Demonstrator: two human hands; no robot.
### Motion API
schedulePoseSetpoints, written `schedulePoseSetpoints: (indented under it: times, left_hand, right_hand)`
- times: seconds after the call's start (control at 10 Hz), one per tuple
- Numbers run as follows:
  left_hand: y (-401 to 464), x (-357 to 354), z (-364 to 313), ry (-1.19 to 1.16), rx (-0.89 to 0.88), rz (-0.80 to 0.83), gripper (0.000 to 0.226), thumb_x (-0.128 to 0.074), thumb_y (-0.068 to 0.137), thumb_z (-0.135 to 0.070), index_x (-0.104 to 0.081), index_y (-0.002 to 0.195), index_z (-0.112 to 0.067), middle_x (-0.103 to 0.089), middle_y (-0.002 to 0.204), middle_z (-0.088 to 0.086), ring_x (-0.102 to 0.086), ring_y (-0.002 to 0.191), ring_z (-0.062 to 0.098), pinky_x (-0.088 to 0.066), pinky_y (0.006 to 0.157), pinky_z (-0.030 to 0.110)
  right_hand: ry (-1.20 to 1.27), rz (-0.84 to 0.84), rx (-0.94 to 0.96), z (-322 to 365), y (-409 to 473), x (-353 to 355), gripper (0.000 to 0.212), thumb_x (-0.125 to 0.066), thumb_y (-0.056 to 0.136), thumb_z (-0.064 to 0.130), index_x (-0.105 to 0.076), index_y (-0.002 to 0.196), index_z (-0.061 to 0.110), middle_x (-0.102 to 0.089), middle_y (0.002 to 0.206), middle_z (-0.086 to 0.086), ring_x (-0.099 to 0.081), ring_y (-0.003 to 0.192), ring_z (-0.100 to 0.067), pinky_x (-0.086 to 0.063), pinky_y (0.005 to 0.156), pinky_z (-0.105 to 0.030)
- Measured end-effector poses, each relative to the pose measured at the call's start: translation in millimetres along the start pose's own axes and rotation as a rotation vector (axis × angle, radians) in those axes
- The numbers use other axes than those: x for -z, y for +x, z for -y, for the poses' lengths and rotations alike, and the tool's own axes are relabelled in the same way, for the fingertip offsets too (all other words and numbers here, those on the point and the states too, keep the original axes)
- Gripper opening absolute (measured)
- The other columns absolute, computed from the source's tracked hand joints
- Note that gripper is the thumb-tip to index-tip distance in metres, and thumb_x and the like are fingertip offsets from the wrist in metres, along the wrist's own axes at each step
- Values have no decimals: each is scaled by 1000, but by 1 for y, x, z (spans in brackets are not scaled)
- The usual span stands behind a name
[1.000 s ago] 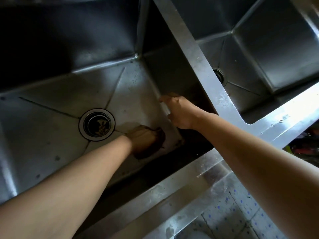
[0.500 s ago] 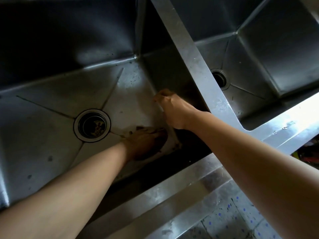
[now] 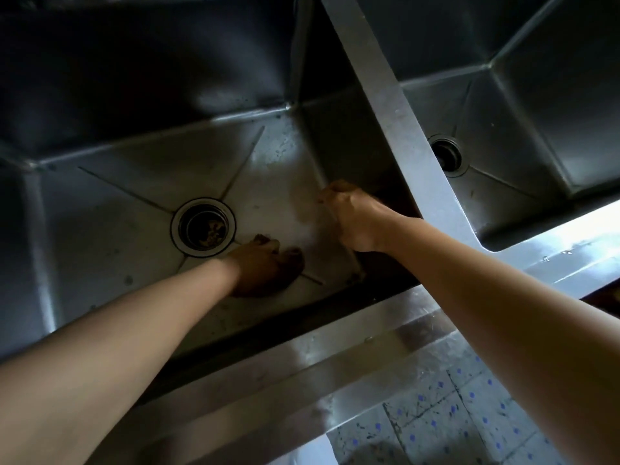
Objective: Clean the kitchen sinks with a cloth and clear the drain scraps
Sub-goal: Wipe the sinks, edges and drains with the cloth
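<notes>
Hands first: your left hand has slid along the floor of the left sink toward the drain and now sits just beside its rim, where a second ago it was further toward the right-hand wall. It presses down on a brown cloth (the dim light blends cloth and fingers, so you cannot tell whether they are curled into it or lie flat). Your right hand has stayed low against the sink's right wall, fingers curled; whether it holds anything is hidden.

That wipe has carried the cloth off the corner, so the floor between wall and drain has likely had its pass. Scraps still lie in the drain basket, so clearing them is not yet done. The right sink beyond the divider shows its own drain, and neither hand is in that basin.
</notes>
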State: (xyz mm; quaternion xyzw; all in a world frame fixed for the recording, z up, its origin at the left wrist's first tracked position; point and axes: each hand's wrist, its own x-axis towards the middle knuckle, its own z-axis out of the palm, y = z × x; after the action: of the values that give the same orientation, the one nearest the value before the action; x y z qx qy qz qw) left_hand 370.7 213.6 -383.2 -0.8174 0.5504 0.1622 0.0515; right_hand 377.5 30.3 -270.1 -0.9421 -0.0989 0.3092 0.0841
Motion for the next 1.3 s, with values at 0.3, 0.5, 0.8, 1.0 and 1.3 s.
schedulePoseSetpoints:
  times: [0.3,0.5,0.8,1.0,1.3]
  left_hand:
    - [8,-8,12,-360,147,85,33,-38,95,-30,-48,125,-18,-49,132,2,-50,115,28,-43,94,39]
    - [25,-3,17,-334,-58,42,41,-52,90,-31,-52,129,-20,-40,142,1,-45,124,28,-43,97,38]
    - [13,-4,28,-221,-12,93,42,-48,92,-26,-45,134,-25,-28,147,3,-30,125,30,-31,92,35]
    - [14,-4,33,-311,-69,84,58,-60,87,-29,-39,141,-24,-25,146,2,-28,128,24,-36,102,31]
    - [0,-12,43,-355,-107,109,53,-67,80,-24,-50,131,-27,-39,142,-6,-39,120,23,-40,92,31]
  right_hand:
    - [68,27,-30,10,6,5,67,-54,83,-2,-31,145,8,-28,148,-13,-39,132,-30,-37,106,-30]
    - [79,30,-113,10,1,-6,71,-61,85,9,-26,147,15,-28,150,-11,-33,136,-29,-34,108,-29]
    - [70,73,-214,21,-4,-10,84,-64,87,22,-9,152,23,-18,156,-8,-20,141,-31,-25,111,-32]
    - [93,62,-214,23,6,-15,90,-64,87,19,-3,152,27,-10,158,-1,-11,144,-28,-19,115,-36]
    - [104,93,-253,25,6,-19,92,-67,85,30,-3,152,27,-7,159,0,-8,144,-30,-18,117,-38]
